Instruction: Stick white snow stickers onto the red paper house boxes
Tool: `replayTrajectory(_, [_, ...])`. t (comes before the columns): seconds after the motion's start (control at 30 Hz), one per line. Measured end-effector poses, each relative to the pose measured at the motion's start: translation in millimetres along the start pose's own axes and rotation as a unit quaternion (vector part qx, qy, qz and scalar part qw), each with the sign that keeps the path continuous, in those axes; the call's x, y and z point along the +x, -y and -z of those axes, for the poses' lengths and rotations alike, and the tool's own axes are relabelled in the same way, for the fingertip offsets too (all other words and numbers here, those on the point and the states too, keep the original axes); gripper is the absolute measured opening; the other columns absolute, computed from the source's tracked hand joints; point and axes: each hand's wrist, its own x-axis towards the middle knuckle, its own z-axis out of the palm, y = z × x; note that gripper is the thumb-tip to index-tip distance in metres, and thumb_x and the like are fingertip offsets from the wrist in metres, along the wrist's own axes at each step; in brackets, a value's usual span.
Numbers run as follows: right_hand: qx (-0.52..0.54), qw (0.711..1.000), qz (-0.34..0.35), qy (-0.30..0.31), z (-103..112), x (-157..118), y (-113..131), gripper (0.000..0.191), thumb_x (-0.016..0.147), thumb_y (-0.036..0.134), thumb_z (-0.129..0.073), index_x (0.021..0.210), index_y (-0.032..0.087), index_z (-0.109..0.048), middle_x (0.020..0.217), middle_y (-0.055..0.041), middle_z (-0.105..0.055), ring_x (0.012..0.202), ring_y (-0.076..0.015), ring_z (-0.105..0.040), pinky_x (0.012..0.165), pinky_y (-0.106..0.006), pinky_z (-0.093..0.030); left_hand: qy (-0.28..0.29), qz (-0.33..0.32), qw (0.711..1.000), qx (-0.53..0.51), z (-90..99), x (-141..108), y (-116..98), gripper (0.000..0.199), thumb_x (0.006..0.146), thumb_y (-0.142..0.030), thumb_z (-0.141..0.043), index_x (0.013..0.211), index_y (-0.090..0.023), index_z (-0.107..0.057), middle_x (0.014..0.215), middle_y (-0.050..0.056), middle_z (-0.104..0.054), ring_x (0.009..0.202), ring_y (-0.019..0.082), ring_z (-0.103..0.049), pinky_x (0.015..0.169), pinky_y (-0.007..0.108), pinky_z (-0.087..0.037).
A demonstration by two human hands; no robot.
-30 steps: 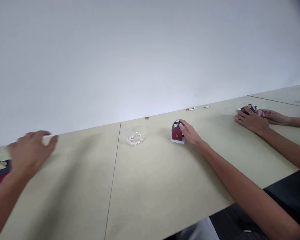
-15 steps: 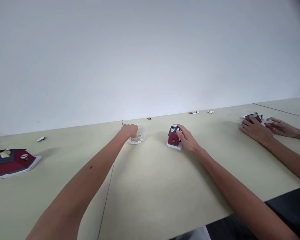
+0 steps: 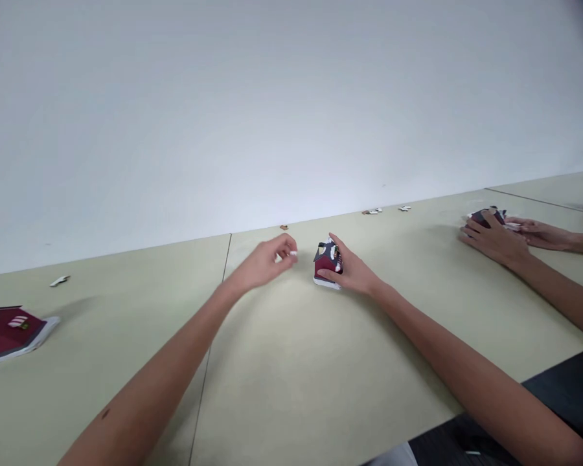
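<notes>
My left hand [image 3: 263, 264] is held above the table, thumb and forefinger pinched on a small white piece [image 3: 293, 253] whose exact shape is too small to make out. Close by on its right stands a miniature house [image 3: 323, 264] with dark red walls, a dark grey roof and a white base. My right hand [image 3: 354, 270] wraps around the right side of that house, the thumb across its lower front. The house stays upright on the table, partly covered by those fingers.
Another red miniature house [image 3: 10, 330] lies at the left edge, near a small white piece [image 3: 59, 281]. Along the wall are a small brown piece [image 3: 284, 227] and white pieces [image 3: 372, 211]. At right, a co-worker's hands [image 3: 498, 243] hold a similar house [image 3: 486, 219].
My left hand has left the clear dish of white pieces and moved right, toward the house, with a white piece pinched. My right hand's grip has shifted, its thumb now lower. The view has turned slightly.
</notes>
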Motion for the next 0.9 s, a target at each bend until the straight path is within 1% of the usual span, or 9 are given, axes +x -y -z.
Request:
replayTrajectory(0.07, [-0.014, 1.0, -0.006, 0.004, -2, -1, 4, 0.106, 0.079, 0.062, -0.07, 0.16, 0.029, -0.01, 0.145, -0.013, -0.052, 0.119, -0.0337, -0.061, 0.1, -0.05, -0.049, -0.022, -0.024, 0.994, -0.103, -29.8, -12, -3, 0.021, 0.092, -0.042, -0.054, 0.098, -0.023, -0.057, 0.089, 0.001, -0.065, 0.079, 0.016, -0.059, 0.068, 0.025, -0.043])
replayTrajectory(0.17, [-0.046, 0.999, -0.005, 0.015, -5, -2, 10, 0.111, 0.076, 0.064, -0.072, 0.16, 0.029, -0.007, 0.146, -0.0135, -0.052, 0.122, -0.036, -0.06, 0.099, -0.051, -0.049, -0.064, 0.007, 0.978, -0.199, -69.4, -25, 5, 0.022, 0.09, -0.043, -0.059, 0.093, -0.021, -0.057, 0.075, -0.002, -0.055, 0.067, 0.013, -0.049, 0.061, 0.023, -0.037])
replayTrajectory(0.2, [-0.054, 0.998, 0.0, 0.017, -6, -2, 11, 0.113, 0.075, 0.064, -0.073, 0.16, 0.03, -0.006, 0.146, -0.0135, -0.051, 0.122, -0.0365, -0.059, 0.099, -0.051, -0.049, -0.082, 0.021, 0.971, -0.222, -78.1, -27, 9, 0.023, 0.089, -0.044, -0.06, 0.093, -0.021, -0.057, 0.071, -0.003, -0.051, 0.065, 0.012, -0.046, 0.06, 0.023, -0.035])
replayTrajectory(0.27, [-0.062, 0.998, 0.006, 0.019, -7, -2, 14, 0.116, 0.074, 0.064, -0.075, 0.16, 0.03, -0.005, 0.146, -0.0133, -0.051, 0.121, -0.0365, -0.06, 0.097, -0.051, -0.05, -0.111, 0.039, 0.961, -0.251, -87.5, -29, 16, 0.025, 0.088, -0.044, -0.063, 0.093, -0.021, -0.057, 0.067, -0.005, -0.045, 0.062, 0.012, -0.042, 0.058, 0.023, -0.032])
replayTrajectory(0.43, [-0.07, 0.997, 0.003, 0.025, -9, -5, 18, 0.12, 0.072, 0.065, -0.075, 0.16, 0.032, -0.002, 0.139, -0.012, -0.057, 0.115, -0.0355, -0.064, 0.094, -0.049, -0.052, -0.131, 0.043, 0.95, -0.279, -86.3, -27, 21, 0.021, 0.088, -0.04, -0.065, 0.09, -0.02, -0.058, 0.068, -0.004, -0.044, 0.064, 0.012, -0.043, 0.06, 0.023, -0.032])
replayTrajectory(0.57, [-0.079, 0.997, 0.01, 0.021, -11, -7, 21, 0.117, 0.073, 0.066, -0.074, 0.16, 0.031, -0.004, 0.142, -0.0122, -0.055, 0.116, -0.0349, -0.063, 0.095, -0.049, -0.051, -0.126, 0.054, 0.951, -0.275, -86.3, -26, 20, 0.019, 0.087, -0.036, -0.066, 0.098, -0.02, -0.062, 0.075, -0.003, -0.053, 0.071, 0.013, -0.051, 0.065, 0.024, -0.037])
replayTrajectory(0.63, [-0.084, 0.996, 0.015, 0.016, -13, -8, 24, 0.115, 0.074, 0.067, -0.072, 0.16, 0.03, -0.006, 0.141, -0.0131, -0.055, 0.115, -0.0343, -0.063, 0.094, -0.048, -0.051, -0.116, 0.057, 0.952, -0.277, -87.2, -26, 19, 0.02, 0.088, -0.037, -0.064, 0.101, -0.021, -0.061, 0.077, -0.002, -0.057, 0.074, 0.014, -0.054, 0.067, 0.024, -0.039])
replayTrajectory(0.77, [-0.098, 0.995, 0.036, 0.009, -16, -9, 28, 0.112, 0.074, 0.069, -0.071, 0.159, 0.031, -0.008, 0.147, -0.0155, -0.046, 0.111, -0.0338, -0.064, 0.088, -0.047, -0.054, -0.107, 0.06, 0.943, -0.308, -87.8, -27, 19, 0.024, 0.09, -0.041, -0.063, 0.099, -0.022, -0.051, 0.076, -0.002, -0.062, 0.072, 0.014, -0.058, 0.066, 0.025, -0.04])
replayTrajectory(0.9, [-0.115, 0.992, 0.051, 0.005, -16, -9, 28, 0.112, 0.073, 0.071, -0.07, 0.159, 0.034, -0.008, 0.152, -0.0147, -0.041, 0.117, -0.0361, -0.061, 0.089, -0.048, -0.053, -0.111, 0.064, 0.946, -0.297, -87.1, -28, 19, 0.024, 0.088, -0.041, -0.065, 0.093, -0.021, -0.053, 0.079, 0.0, -0.065, 0.074, 0.014, -0.059, 0.066, 0.025, -0.04])
